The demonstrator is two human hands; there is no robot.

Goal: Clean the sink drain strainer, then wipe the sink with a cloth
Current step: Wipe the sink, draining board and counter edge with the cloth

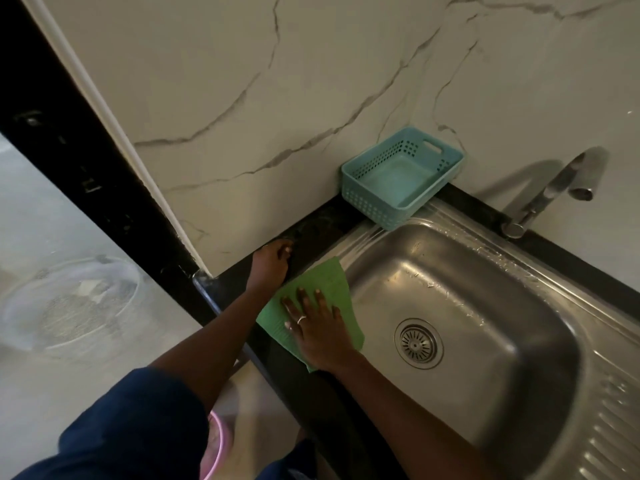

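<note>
Black stone tabletop (311,230) carries the left hand (272,263), its fingers curled loosely against the dark surface and holding nothing, most likely braced there to steady the lean over the sink. Just to the right of it and nearer the body, the right hand (317,327) lies flat and spread on the green cloth (311,289), palm pressing down instead of gripping, which suits a wiping stroke. That cloth straddles the steel sink rim (353,237) and the tabletop edge, so the wipe seems to be working the sink's left border. Right of the pressing hand, down in the sink basin (485,289), the drain strainer (418,342) sits seated in its hole and looks free of debris, which suggests the first part of the job is done. Beyond the hands, against the marbled wall, an empty teal basket (401,178) rests partly on the sink's back ledge, clear of the cloth's path. Farthest right, the tap (554,188) leans over the basin with no water running from it
</note>
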